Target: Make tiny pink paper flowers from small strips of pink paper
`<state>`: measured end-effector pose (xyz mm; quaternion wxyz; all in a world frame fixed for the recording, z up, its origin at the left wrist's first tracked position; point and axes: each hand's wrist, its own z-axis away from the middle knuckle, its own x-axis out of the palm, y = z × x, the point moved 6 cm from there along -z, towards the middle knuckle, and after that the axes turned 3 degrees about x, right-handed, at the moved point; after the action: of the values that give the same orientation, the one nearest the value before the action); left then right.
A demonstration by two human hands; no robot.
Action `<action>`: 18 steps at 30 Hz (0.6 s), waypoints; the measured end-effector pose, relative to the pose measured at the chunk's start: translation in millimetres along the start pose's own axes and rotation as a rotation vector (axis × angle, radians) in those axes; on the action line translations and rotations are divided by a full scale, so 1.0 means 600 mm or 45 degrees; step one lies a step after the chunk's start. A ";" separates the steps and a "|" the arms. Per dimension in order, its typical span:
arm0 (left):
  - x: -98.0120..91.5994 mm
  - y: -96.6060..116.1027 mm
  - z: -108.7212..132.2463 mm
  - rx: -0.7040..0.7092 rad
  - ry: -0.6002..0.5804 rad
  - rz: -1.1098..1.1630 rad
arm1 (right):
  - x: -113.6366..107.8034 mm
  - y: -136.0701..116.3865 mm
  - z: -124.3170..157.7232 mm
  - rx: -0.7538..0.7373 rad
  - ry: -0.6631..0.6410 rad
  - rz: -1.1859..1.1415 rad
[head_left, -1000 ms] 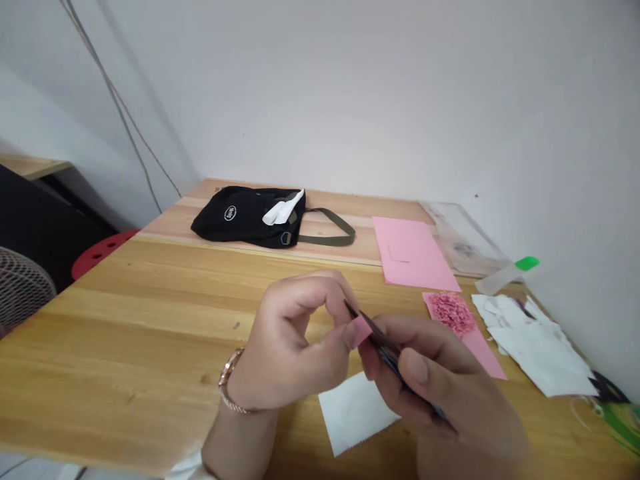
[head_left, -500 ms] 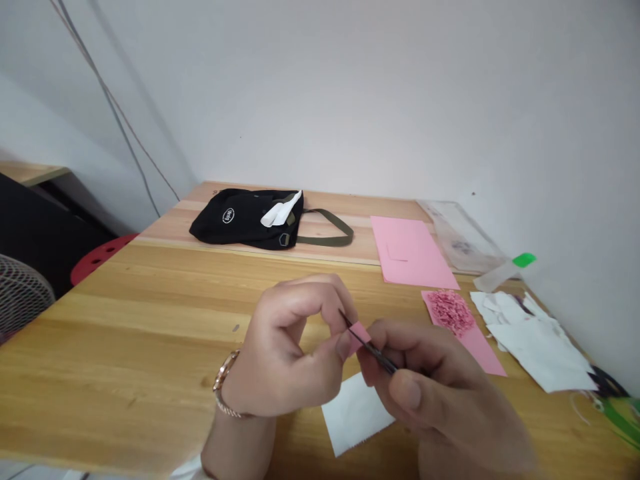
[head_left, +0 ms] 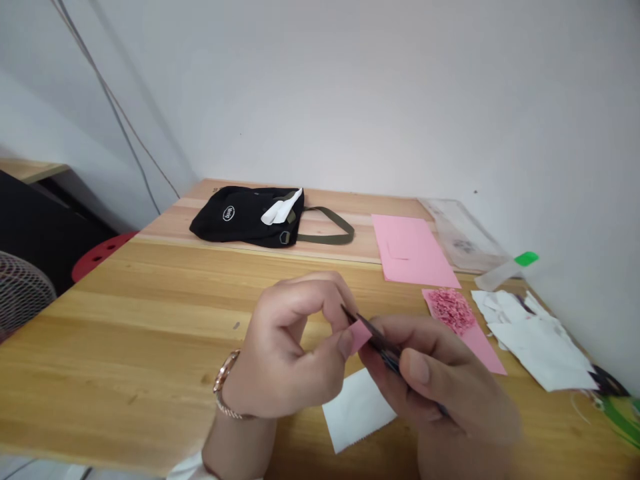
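Note:
My left hand pinches a small piece of pink paper between thumb and fingertips. My right hand grips dark, pointed tweezers; their two tips are apart, beside the paper and close to my left fingers. The fingers hide the rear of the tool. Under the hands, on the wooden table, lies a white sheet, partly covered by my right hand.
To the right, a pile of small pink bits lies on a pink strip, beside white papers. Farther back are pink sheets, a green-capped clear object and a black bag.
The tweezers' tips, close together before, have spread apart. My right thumb and fingers have shifted slightly on the tool. My left hand keeps its pinch on the pink paper.

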<state>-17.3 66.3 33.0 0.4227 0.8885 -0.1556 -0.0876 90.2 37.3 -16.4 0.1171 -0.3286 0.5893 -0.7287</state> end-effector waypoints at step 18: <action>0.003 -0.003 0.000 -0.022 0.017 -0.021 | -0.003 -0.004 -0.004 -0.024 -0.014 -0.005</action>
<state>-15.2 66.8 31.9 0.4306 0.8866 -0.1448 -0.0865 90.8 40.8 -14.9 0.1160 -0.3347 0.5949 -0.7215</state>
